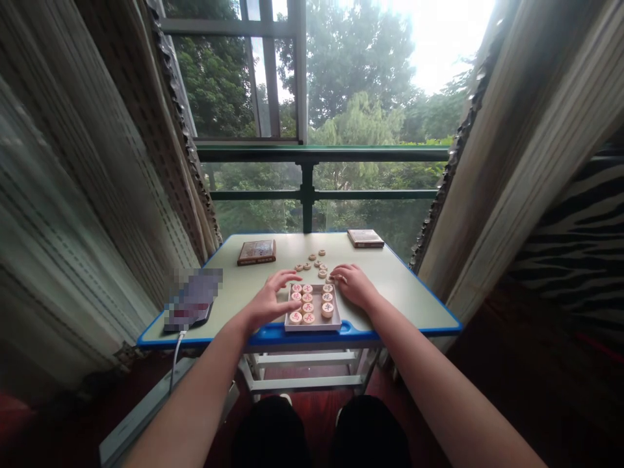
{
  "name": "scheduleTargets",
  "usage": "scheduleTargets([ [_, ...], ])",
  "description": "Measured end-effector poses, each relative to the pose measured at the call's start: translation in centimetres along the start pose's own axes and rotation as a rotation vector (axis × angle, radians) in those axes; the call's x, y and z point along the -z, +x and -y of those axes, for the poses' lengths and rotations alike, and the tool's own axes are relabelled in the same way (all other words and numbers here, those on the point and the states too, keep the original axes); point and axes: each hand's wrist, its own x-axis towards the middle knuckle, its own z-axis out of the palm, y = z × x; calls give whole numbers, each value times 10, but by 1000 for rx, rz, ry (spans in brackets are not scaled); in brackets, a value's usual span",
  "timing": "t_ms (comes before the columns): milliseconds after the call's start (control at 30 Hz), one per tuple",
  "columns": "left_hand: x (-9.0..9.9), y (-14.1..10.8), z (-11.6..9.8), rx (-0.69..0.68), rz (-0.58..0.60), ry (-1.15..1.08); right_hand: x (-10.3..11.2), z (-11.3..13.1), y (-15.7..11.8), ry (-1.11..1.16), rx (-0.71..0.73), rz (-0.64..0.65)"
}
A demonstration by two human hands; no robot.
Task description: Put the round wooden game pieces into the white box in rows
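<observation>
pieces (307,308) in box (313,327) between spread left hand (266,299) and right hand (358,285), grip unclear

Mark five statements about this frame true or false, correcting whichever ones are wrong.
1. The shallow white box contains xiangqi pieces. True.
2. The left hand is on the right side of the shallow white box. False: it is on the left side.
3. The right hand is near that box's far right corner. True.
4. All the xiangqi pieces are inside the box. False: several loose pieces lie beyond it on the table.
5. The table has a blue edge. True.
</observation>
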Motion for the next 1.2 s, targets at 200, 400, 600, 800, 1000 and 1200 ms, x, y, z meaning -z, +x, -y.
scheduleTargets([
  [200,10,-7,-10,-75,195,52,1,0,2,-8,-26,5],
  [400,11,-8,-12,-57,282,37,2,0,2,-5,-22,21],
  [600,16,-8,-20,-41,259,-5,2,-1,3,3,-28,19],
  [800,14,-7,-18,-57,292,4,4,-1,3,0,-35,19],
  [1000,14,-9,-20,-82,287,39,4,0,3,-32,-44,12],
  [1200,14,-7,-14,-75,288,50,3,-1,3,-28,-48,24],
])
